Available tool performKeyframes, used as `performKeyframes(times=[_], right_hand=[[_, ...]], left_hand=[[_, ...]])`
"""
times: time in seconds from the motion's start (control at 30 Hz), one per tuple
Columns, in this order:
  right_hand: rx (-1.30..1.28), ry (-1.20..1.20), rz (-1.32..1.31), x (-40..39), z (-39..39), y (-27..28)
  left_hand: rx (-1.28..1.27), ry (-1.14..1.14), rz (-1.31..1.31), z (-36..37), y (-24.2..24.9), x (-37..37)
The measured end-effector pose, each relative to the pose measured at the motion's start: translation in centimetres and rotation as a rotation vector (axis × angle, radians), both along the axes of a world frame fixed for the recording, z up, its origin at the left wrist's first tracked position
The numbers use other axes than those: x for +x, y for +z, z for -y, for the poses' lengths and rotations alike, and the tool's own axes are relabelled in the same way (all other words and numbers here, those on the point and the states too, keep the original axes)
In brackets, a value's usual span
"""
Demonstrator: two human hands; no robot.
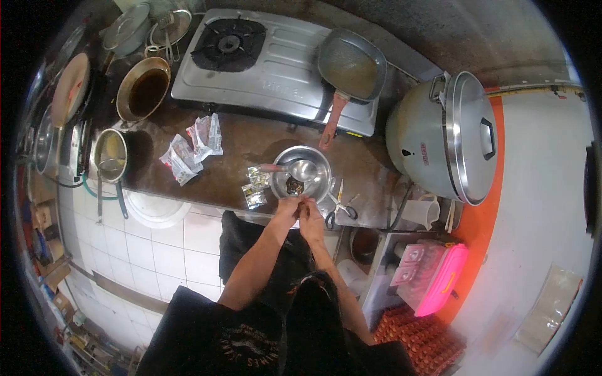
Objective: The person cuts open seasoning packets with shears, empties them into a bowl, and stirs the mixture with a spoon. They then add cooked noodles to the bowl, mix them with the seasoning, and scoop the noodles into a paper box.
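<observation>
My left hand point(287, 210) and my right hand point(310, 220) meet at the near rim of a steel bowl point(323, 169). Both sets of fingers are pinched closed; whatever is between them is too small and hidden to name. Inside the bowl lies a dark brown mass point(295, 186). A ladle point(303, 170) rests across the bowl, its reddish handle over the left rim. Just left of the bowl are several small shiny sachets point(256, 195). Close to my right hand, a pair of scissors point(339, 210) lies with its blades apart.
Two crumpled packets point(191, 150) lie on the brown counter point(232, 169). Behind stands a gas stove point(282, 75) bearing a square pan point(352, 66), its handle jutting toward me. A large lidded cooker point(433, 138) is at right, a pan of dark liquid point(144, 91) and a strainer point(111, 153) at left.
</observation>
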State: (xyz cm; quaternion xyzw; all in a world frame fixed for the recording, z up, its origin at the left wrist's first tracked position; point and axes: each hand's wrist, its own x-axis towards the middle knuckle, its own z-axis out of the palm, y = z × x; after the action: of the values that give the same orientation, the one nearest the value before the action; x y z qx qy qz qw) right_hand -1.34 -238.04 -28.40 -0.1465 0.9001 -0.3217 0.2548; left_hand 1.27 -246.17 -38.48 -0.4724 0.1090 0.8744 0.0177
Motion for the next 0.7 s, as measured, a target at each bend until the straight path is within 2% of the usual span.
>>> performKeyframes(times=[0.1,0.17,0.33,0.43,0.47,0.5,0.53,0.6,0.67,0.7], right_hand=[[0.019,0.013,-0.018,-0.2,0.5,1.0],[-0.037,0.033,-0.08,0.0,0.5,1.0],[-0.095,0.01,-0.099,0.3,0.6,1.6],[-0.111,-0.079,-0.065,0.7,-0.2,0.3],[-0.068,-0.131,-0.045,0.6,-0.4,-0.2],[-0.113,-0.171,0.088,0.5,-0.8,-0.9],[-0.117,-0.174,0.093,0.3,-0.6,-0.4],[-0.029,-0.025,0.144,0.0,-0.3,0.7],[-0.076,-0.049,0.172,0.2,-0.1,1.6],[-0.122,-0.065,0.199,0.5,-0.3,1.8]], left_hand=[[-0.068,0.093,0.016,-0.8,0.3,-1.0],[-0.092,0.029,0.119,-0.4,1.3,-1.4],[-0.172,0.007,0.166,-0.1,3.0,-1.6],[-0.099,-0.087,0.083,0.8,4.1,-0.6],[-0.236,-0.218,0.06,1.0,3.9,-0.1],[-0.37,-0.353,0.037,1.3,3.3,0.7],[-0.374,-0.356,0.043,2.2,4.3,1.3],[-0.462,-0.151,0.001,3.9,5.8,3.0],[-0.668,0.1,-0.014,7.4,3.0,5.5],[-0.761,0.143,0.117,11.1,6.0,6.5]])
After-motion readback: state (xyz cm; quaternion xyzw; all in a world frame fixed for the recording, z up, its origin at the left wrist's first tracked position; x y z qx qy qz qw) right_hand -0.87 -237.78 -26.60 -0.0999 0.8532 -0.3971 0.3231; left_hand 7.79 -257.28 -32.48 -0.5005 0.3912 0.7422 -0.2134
